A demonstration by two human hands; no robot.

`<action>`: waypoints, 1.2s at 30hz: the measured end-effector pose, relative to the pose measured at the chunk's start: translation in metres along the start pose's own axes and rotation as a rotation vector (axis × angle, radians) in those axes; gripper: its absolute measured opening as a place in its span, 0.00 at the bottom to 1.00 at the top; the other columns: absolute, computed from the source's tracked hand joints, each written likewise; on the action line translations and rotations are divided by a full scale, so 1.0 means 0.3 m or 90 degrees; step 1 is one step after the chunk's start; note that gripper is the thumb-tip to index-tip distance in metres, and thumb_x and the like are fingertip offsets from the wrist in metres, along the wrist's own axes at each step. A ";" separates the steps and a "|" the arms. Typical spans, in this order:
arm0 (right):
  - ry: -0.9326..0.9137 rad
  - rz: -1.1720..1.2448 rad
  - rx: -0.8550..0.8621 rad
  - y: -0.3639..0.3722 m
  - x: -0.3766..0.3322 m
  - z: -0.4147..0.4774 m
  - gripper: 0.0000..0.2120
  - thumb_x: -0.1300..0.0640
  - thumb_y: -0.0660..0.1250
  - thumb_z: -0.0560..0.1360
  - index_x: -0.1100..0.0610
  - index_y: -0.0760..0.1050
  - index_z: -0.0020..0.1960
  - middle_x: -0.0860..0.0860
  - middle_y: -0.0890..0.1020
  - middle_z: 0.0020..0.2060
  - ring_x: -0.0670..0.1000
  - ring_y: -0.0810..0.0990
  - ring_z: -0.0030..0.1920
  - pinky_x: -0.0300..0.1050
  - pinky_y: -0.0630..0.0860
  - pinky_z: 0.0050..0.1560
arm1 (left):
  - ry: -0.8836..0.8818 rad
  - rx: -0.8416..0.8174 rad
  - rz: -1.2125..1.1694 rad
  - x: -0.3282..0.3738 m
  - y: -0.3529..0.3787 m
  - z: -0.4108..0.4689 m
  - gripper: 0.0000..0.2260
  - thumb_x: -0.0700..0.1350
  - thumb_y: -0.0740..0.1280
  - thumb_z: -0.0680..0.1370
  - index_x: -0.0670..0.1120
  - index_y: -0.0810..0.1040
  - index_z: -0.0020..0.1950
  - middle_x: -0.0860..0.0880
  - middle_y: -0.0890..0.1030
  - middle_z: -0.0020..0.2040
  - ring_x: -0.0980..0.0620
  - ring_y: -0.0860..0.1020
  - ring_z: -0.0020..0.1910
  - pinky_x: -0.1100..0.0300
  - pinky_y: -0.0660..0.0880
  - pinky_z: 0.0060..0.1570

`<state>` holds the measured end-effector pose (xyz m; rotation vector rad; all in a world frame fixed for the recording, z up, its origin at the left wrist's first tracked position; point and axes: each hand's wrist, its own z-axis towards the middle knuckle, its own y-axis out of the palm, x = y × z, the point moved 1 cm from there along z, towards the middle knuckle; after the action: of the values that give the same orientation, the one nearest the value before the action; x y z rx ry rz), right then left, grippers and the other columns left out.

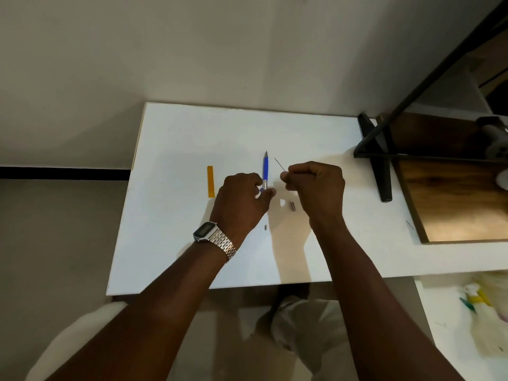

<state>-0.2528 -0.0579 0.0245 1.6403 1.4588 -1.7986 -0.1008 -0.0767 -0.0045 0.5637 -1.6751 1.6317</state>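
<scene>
A blue mechanical pencil [265, 167] points away from me over the white table [178, 243]. My left hand [242, 200], with a metal watch on its wrist, pinches the pencil's near end. My right hand [316, 188] is curled and pinches a thin dark lead [279, 164] that sticks out up and to the left, just right of the pencil. Small loose parts lie below the hands: a white piece [282, 202], a dark cylinder [292, 206] and a tiny grey piece [265, 227].
A yellow strip [210, 181] lies left of my left hand. A black stand leg [376, 160] and a wooden board [453, 188] fill the right side. A second thin lead [409, 224] lies by the board's corner. Wall behind, table's near edge below my forearms.
</scene>
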 end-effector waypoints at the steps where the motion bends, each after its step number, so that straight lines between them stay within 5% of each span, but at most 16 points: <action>1: 0.006 0.010 0.000 -0.011 0.002 0.001 0.08 0.59 0.81 0.70 0.56 0.88 0.49 0.51 0.89 0.34 0.55 0.89 0.39 0.49 0.84 0.47 | -0.006 -0.005 0.018 0.002 0.006 0.004 0.18 0.55 0.74 0.78 0.40 0.85 0.55 0.44 0.87 0.47 0.46 0.84 0.46 0.56 0.78 0.45; 5: 0.008 0.025 -0.018 -0.036 0.010 -0.006 0.10 0.57 0.81 0.70 0.54 0.88 0.51 0.44 0.87 0.30 0.49 0.89 0.36 0.41 0.81 0.40 | -0.037 -0.041 0.081 0.003 0.024 0.027 0.14 0.52 0.74 0.78 0.39 0.84 0.51 0.43 0.87 0.46 0.43 0.84 0.47 0.54 0.76 0.43; 9: -0.004 0.024 -0.030 -0.046 0.000 -0.008 0.11 0.58 0.80 0.71 0.55 0.88 0.53 0.48 0.88 0.34 0.48 0.87 0.35 0.42 0.82 0.43 | -0.068 -0.040 0.037 0.000 0.020 0.044 0.09 0.46 0.76 0.74 0.40 0.88 0.47 0.42 0.89 0.44 0.45 0.85 0.44 0.56 0.79 0.46; 12: -0.031 0.025 -0.040 -0.049 -0.017 -0.010 0.09 0.58 0.79 0.72 0.54 0.88 0.53 0.49 0.89 0.38 0.48 0.87 0.39 0.42 0.82 0.46 | -0.239 -0.052 -0.283 -0.019 -0.005 0.063 0.05 0.41 0.77 0.73 0.40 0.88 0.40 0.38 0.87 0.37 0.49 0.83 0.31 0.58 0.80 0.37; 15: -0.071 0.006 -0.065 -0.046 -0.033 -0.024 0.08 0.59 0.77 0.75 0.54 0.89 0.54 0.46 0.89 0.40 0.43 0.87 0.42 0.35 0.79 0.48 | -0.439 -0.060 -0.689 -0.035 -0.042 0.089 0.02 0.36 0.75 0.76 0.38 0.87 0.46 0.40 0.89 0.42 0.50 0.88 0.38 0.61 0.83 0.38; 19: -0.096 -0.017 -0.123 -0.033 -0.054 -0.065 0.05 0.60 0.74 0.77 0.53 0.89 0.49 0.44 0.88 0.36 0.41 0.84 0.36 0.35 0.75 0.42 | -0.457 -0.038 -0.911 -0.058 -0.073 0.117 0.02 0.32 0.71 0.78 0.33 0.82 0.50 0.43 0.89 0.42 0.44 0.89 0.46 0.58 0.85 0.43; 23: -0.143 -0.090 -0.114 -0.018 -0.072 -0.107 0.11 0.59 0.72 0.76 0.45 0.85 0.39 0.38 0.85 0.30 0.40 0.84 0.35 0.31 0.76 0.39 | -0.484 -0.030 -0.992 -0.067 -0.083 0.118 0.03 0.31 0.68 0.80 0.32 0.80 0.51 0.40 0.86 0.46 0.42 0.89 0.45 0.55 0.85 0.40; 30: -0.205 -0.206 -0.059 0.007 -0.114 -0.156 0.07 0.56 0.71 0.74 0.52 0.86 0.40 0.47 0.87 0.33 0.49 0.85 0.37 0.49 0.82 0.43 | -0.489 -0.045 -1.023 -0.074 -0.093 0.114 0.03 0.32 0.69 0.80 0.33 0.81 0.52 0.36 0.84 0.53 0.44 0.89 0.45 0.58 0.85 0.39; 36: -0.221 -0.235 -0.055 0.025 -0.135 -0.166 0.07 0.57 0.70 0.74 0.52 0.85 0.39 0.47 0.85 0.30 0.51 0.83 0.35 0.49 0.81 0.41 | -0.480 -0.060 -1.029 -0.079 -0.087 0.109 0.04 0.32 0.70 0.79 0.33 0.81 0.52 0.39 0.88 0.43 0.43 0.89 0.46 0.58 0.85 0.40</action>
<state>-0.2068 -0.0367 0.0648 0.9980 1.7204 -2.0470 -0.0724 -0.1155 -0.0027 1.9348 -0.9752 0.1099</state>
